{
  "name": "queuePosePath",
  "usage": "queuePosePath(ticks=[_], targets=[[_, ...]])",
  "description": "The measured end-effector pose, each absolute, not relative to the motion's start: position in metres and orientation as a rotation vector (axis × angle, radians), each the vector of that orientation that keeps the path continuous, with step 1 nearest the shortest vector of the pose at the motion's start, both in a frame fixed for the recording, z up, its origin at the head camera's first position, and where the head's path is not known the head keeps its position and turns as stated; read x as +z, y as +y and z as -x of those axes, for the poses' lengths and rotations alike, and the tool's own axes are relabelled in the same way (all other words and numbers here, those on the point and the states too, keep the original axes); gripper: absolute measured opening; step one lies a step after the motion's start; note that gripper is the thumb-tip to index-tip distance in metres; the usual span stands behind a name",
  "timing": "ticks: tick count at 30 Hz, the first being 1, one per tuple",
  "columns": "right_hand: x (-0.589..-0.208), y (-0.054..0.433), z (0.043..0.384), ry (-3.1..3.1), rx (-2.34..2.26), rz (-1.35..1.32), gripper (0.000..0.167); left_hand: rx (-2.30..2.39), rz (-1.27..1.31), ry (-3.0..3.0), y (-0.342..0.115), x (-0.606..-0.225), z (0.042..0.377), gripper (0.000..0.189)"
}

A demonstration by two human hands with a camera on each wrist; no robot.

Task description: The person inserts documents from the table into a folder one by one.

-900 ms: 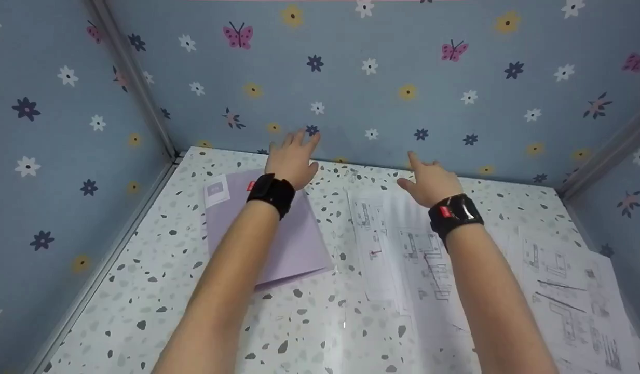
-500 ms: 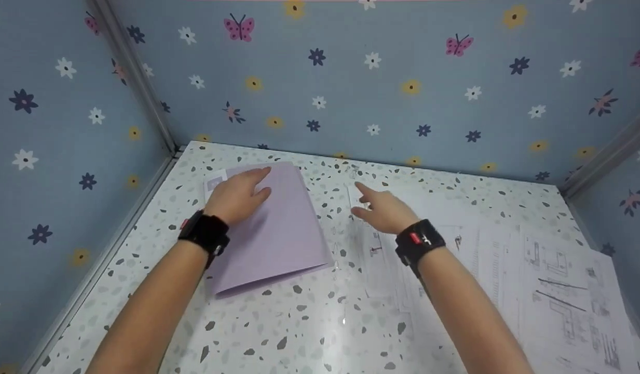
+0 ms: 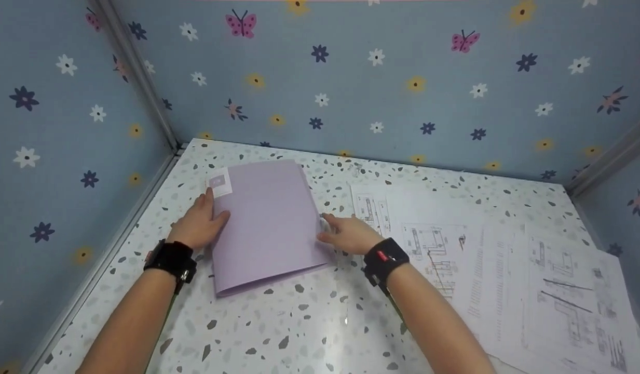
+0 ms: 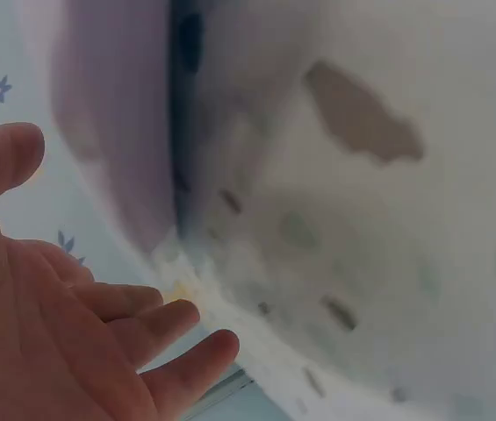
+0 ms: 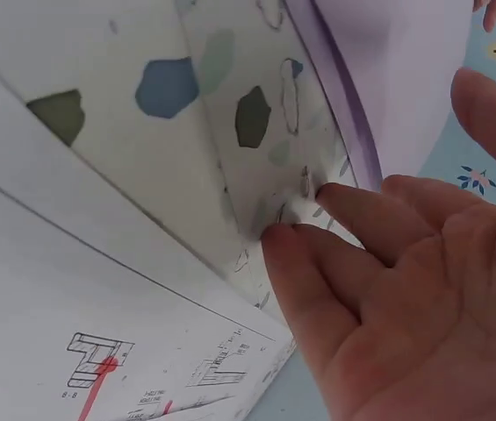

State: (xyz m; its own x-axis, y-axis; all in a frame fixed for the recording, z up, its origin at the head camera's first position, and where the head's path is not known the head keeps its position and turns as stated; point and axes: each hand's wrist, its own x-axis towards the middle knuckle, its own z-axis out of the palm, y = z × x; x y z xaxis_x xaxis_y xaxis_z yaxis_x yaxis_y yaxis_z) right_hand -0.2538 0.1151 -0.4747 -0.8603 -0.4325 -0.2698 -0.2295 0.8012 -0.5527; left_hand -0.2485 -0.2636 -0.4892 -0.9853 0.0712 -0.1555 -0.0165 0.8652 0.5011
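A pale purple paper folder [image 3: 268, 223] lies on the speckled tabletop, with a white label [image 3: 221, 183] at its upper left corner. Its front edge gapes slightly. My left hand [image 3: 198, 223] is at the folder's left edge, thumb over the cover; in the left wrist view its fingers [image 4: 190, 373] are spread and loosely extended. On the opposite side, my right hand [image 3: 351, 234] is at the right edge. Seen from the right wrist, its fingertips [image 5: 287, 241] rest on the tabletop beside the folder, and the thumb stands apart. Neither hand grips the folder.
Printed sheets with line drawings [image 3: 436, 249] lie overlapping to the right, partly under the right forearm. A patterned blue wall [image 3: 351, 78] closes off the back, and side panels [image 3: 50, 197] stand left and right. Black bands [image 3: 386, 262] circle both wrists.
Both hands have come back from near the rear wall to the folder's two sides. My left hand moved left and nearer, my right hand left off the sheets. The folder stays in place.
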Motion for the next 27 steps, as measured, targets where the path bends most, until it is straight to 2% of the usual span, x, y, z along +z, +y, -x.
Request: queuePosePath(ticks=[13, 20, 27], targets=[[-0.496, 0.108, 0.249, 2.727, -0.49, 0.649, 0.085, 0.783, -0.078, 2.752, -0.268, -0.498, 0.257, 0.091], [-0.483, 0.114, 0.244, 2.663, -0.535, 0.565, 0.094, 0.771, -0.102, 2.734, -0.261, -0.5, 0.263, 0.088], [-0.482, 0.123, 0.255, 2.602, -0.696, 0.464, 0.09, 0.773, -0.208, 2.723, -0.246, -0.496, 0.264, 0.082]])
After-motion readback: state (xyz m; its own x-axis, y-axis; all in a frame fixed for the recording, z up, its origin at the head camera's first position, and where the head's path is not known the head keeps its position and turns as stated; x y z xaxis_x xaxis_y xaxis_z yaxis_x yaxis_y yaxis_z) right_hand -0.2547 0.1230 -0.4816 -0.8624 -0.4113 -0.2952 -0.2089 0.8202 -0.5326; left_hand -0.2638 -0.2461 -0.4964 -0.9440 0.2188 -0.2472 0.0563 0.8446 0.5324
